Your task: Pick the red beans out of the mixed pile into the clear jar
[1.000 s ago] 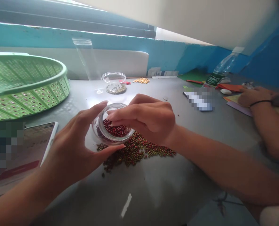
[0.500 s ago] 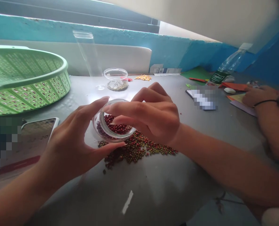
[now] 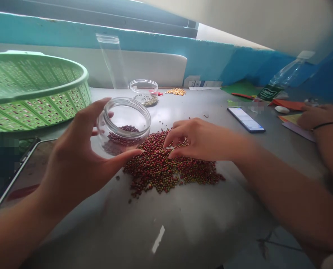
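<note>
My left hand [image 3: 79, 157] is wrapped round a clear glass jar [image 3: 124, 116], tilted with its mouth toward me. Dark red beans [image 3: 124, 135] lie in the bottom of the jar. Right beside it, a pile of mixed red and green beans [image 3: 161, 168] spreads over the grey table. My right hand [image 3: 194, 140] is over the pile, with its curled fingertips at the beans. A small gap shows between its thumb and forefinger, and I see nothing held there.
A green basket [image 3: 43, 93] and a tablet-like device [image 3: 28, 168] are at left. Behind stand a clear tube [image 3: 113, 63], a round clear container [image 3: 144, 91] and yellow kernels [image 3: 176, 91]. Rightward are a phone [image 3: 246, 119], a bottle [image 3: 281, 80] and another person's hand [image 3: 318, 117].
My right hand has come away from the jar's mouth and moved right and down to the bean pile. The jar in my left hand has shifted slightly left and up.
</note>
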`<state>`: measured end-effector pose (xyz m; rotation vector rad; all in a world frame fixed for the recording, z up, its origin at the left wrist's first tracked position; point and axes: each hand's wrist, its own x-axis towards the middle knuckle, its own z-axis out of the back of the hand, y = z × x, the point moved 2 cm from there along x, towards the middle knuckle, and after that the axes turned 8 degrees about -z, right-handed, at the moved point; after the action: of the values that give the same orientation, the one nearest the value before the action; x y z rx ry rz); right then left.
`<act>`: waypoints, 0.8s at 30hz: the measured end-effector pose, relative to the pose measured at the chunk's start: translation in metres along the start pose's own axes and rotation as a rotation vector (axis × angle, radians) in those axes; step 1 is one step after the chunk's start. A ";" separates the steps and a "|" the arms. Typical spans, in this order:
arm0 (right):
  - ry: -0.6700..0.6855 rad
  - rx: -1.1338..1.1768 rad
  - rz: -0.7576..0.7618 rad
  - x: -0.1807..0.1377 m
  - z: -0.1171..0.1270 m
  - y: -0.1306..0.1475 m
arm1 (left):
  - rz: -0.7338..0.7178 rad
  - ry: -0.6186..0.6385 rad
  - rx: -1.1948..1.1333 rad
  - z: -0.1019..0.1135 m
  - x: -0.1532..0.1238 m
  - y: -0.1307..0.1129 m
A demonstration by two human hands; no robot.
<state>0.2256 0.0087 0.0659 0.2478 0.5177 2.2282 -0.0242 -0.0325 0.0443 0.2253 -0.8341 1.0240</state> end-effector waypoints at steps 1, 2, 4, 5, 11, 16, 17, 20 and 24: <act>0.026 0.029 0.037 0.000 -0.005 0.005 | -0.016 0.002 -0.007 0.000 0.000 -0.001; 0.052 0.053 0.072 0.001 -0.010 0.009 | -0.024 0.002 -0.012 0.000 -0.001 -0.002; 0.089 0.079 0.137 0.004 -0.020 0.014 | -0.023 0.006 -0.015 0.000 -0.002 -0.002; 0.103 0.085 0.168 0.006 -0.024 0.015 | -0.020 0.006 -0.012 0.000 -0.002 -0.002; 0.077 0.206 0.123 0.011 -0.031 0.011 | -0.010 0.010 -0.003 0.000 -0.002 0.000; 0.193 0.725 -0.268 0.015 -0.030 -0.007 | 0.020 0.010 0.005 -0.001 -0.002 0.001; 0.225 0.851 -0.316 0.017 -0.030 -0.010 | 0.027 0.011 0.010 -0.002 -0.002 0.001; 0.265 1.129 -0.362 0.020 -0.031 -0.017 | 0.048 0.015 0.016 -0.002 -0.002 0.002; 0.274 1.251 -0.386 0.022 -0.032 -0.018 | 0.063 0.023 0.023 -0.002 -0.003 0.003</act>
<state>0.2126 0.0268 0.0299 0.4182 1.8846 1.3031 -0.0270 -0.0320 0.0400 0.2070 -0.8133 1.0941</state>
